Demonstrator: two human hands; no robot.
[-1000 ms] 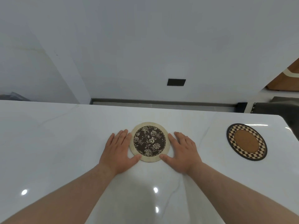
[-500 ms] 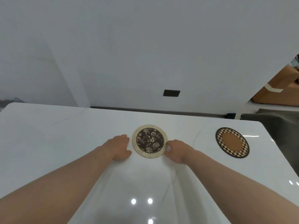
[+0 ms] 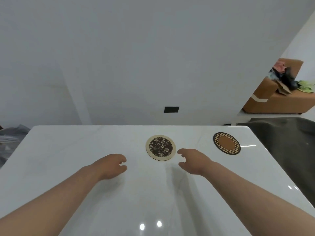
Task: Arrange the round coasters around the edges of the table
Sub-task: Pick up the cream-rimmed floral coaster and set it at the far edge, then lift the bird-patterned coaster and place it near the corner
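A round coaster with a dark floral centre and a pale rim lies flat near the far edge of the white table. A second round coaster with a checkered border and brown centre lies near the far right corner. My left hand hovers to the left of the floral coaster and nearer to me, fingers loosely curled, holding nothing. My right hand is just right of that coaster, fingers apart and curled, not touching it.
A white wall with a dark socket plate stands behind the table. A brown sofa with clothes on it sits at the far right. A dark cloth lies beyond the table's right edge, and grey fabric beyond its left.
Both hands have let go of the floral coaster and drawn back toward me. The view has pulled back, showing more of the table and both far corners.
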